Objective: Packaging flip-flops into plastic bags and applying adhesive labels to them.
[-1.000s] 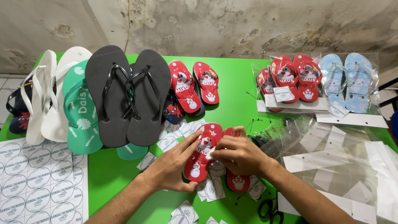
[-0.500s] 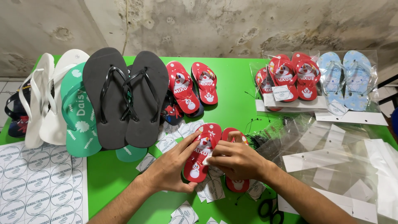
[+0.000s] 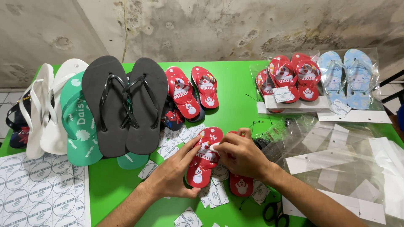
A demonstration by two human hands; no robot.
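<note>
So the person was at a green table (image 3: 235, 75) with both hands on a pair of small red sandals with a snowman-type cartoon on them. The left hand (image 3: 172, 176) lay flat-ish along the left edge of one small red sandal (image 3: 204, 157), fingers stretched out and loosely curled against its side, thumb tucked under near the heel, steadying more than gripping. The right hand (image 3: 242, 157) was curled over the top of the second red sandal (image 3: 240, 185), fingertips pinched together around a little white sticker (image 3: 214, 147) right at the strap area of the first one. The two sandals sat side by side, touching, in the near middle of the table, on top of a scatter of cut round paper labels (image 3: 219, 195).

Further back on the left there was a pair of big black flip-flops (image 3: 126, 105), next to a green one (image 3: 80, 122) and white ones (image 3: 46, 109). Another red pair (image 3: 191, 90) sat just behind the hands. Far right had bagged red sandals (image 3: 290, 80) and bagged pale blue ones (image 3: 349, 77). Clear plastic bags (image 3: 336, 155) piled up on the right, a sheet of round stickers (image 3: 38, 189) lay near left, and black scissors (image 3: 275, 214) were near the right forearm.
</note>
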